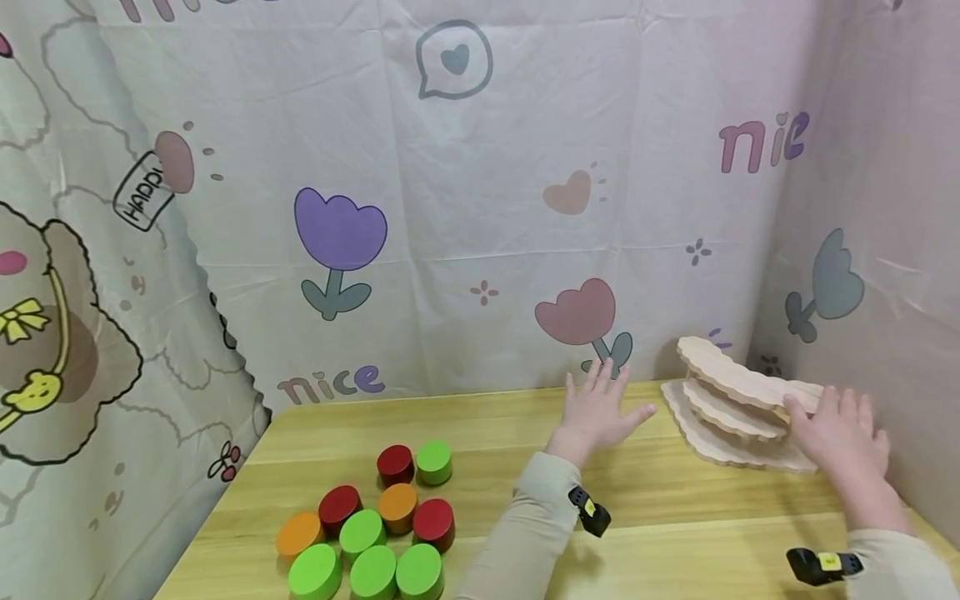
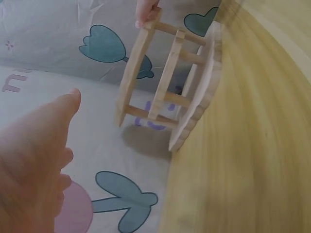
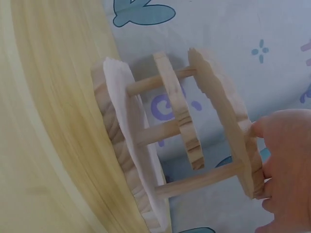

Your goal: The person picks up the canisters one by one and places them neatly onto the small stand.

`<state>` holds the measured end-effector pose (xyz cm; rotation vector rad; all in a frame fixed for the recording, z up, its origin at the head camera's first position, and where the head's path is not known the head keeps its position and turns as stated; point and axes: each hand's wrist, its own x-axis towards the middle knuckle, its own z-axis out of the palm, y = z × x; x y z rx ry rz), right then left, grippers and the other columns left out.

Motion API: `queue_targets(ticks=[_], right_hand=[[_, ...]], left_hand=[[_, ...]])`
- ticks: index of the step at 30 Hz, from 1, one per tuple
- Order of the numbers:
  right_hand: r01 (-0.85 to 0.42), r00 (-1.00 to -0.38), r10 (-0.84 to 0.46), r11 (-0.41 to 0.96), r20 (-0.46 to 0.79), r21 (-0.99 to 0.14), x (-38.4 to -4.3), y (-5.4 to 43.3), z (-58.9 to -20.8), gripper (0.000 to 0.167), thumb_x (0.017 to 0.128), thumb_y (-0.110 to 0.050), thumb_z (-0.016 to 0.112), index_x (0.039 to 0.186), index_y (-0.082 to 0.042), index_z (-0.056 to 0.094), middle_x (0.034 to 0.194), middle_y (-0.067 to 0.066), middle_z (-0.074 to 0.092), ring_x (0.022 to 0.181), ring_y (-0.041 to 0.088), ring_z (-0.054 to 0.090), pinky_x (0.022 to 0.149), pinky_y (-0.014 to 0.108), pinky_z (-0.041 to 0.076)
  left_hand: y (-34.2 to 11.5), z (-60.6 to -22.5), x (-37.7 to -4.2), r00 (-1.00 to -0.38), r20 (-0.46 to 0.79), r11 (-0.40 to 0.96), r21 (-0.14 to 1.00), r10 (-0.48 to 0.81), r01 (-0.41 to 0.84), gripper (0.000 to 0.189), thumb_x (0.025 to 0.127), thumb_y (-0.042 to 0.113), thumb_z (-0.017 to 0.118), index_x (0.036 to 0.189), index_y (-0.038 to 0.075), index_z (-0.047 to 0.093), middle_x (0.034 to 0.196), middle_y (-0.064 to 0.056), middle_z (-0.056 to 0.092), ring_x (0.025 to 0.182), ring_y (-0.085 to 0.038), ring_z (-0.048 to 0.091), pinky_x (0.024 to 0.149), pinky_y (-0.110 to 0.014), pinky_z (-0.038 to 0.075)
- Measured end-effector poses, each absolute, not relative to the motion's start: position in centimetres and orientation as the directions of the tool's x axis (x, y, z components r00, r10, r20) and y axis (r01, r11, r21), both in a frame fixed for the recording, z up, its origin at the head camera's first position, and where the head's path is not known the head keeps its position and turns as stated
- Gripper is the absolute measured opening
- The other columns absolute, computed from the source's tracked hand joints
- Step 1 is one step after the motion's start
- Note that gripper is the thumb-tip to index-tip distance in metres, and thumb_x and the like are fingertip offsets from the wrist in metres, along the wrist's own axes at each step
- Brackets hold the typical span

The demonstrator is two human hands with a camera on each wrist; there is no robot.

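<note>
A pale wooden tiered stand [image 1: 738, 417] with wavy-edged boards joined by round pegs stands at the back right of the table. My right hand [image 1: 843, 437] touches the right end of its top board [image 3: 226, 116], fingers spread and fairly straight. In the right wrist view, fingertips [image 3: 266, 190] meet that board's upper face; their undersides are partly hidden. Left of the stand, my left hand [image 1: 596, 417] hovers over the table with fingers spread, holding nothing. The left wrist view shows its thumb [image 2: 73, 104] apart from the stand.
Several round blocks stand grouped on the front left of the wooden table [image 1: 510, 417]: green [image 1: 362, 533], red [image 1: 433, 523] and orange [image 1: 397, 507]. A printed cloth [image 1: 465, 167] hangs behind the table and along both sides.
</note>
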<state>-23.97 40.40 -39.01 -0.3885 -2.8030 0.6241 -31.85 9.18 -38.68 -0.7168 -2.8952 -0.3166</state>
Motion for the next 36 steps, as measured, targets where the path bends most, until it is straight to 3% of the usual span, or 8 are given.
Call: queue_targets(ticks=[14,25,36], right_hand=[[0.204,-0.94,0.309,0.852,0.147,-0.482,-24.3,40.0,-39.2,0.09,0.099,-0.059,0.015,0.146,0.015,-0.008,0.148,0.042,-0.016,0.139,0.055,-0.022,0.101,0.079,0.001],[0.054,-0.97,0.148,0.903,0.191,-0.426,-24.9,39.8,-39.3,0.082,0.103,-0.051,0.019,0.147,0.014,-0.002,0.148,0.044,-0.007,0.139,0.059,-0.013,0.099,0.079,0.007],[-0.072,-0.982,0.009,0.905,0.188,-0.419,-25.9,39.1,-39.5,0.077,0.105,-0.045,0.025,0.148,0.014,0.002,0.15,0.043,-0.005,0.139,0.059,-0.011,0.1,0.078,0.008]], left_hand=[[11.4,-39.5,-31.9,-0.868,0.19,0.854,0.175,0.459,0.49,0.078,0.09,0.078,0.017,0.155,0.038,0.005,0.165,0.008,0.006,0.153,-0.012,-0.001,0.121,-0.053,0.008],[11.3,-40.1,-31.8,-0.866,0.205,0.843,0.211,0.457,0.495,0.079,0.09,0.078,0.015,0.156,0.036,0.002,0.165,0.007,0.004,0.153,-0.012,-0.001,0.121,-0.052,0.013],[10.3,-39.7,-32.0,-0.864,0.203,0.802,0.323,0.461,0.503,0.079,0.094,0.071,0.025,0.157,0.03,0.002,0.165,0.007,0.003,0.153,-0.013,0.001,0.121,-0.053,0.009]])
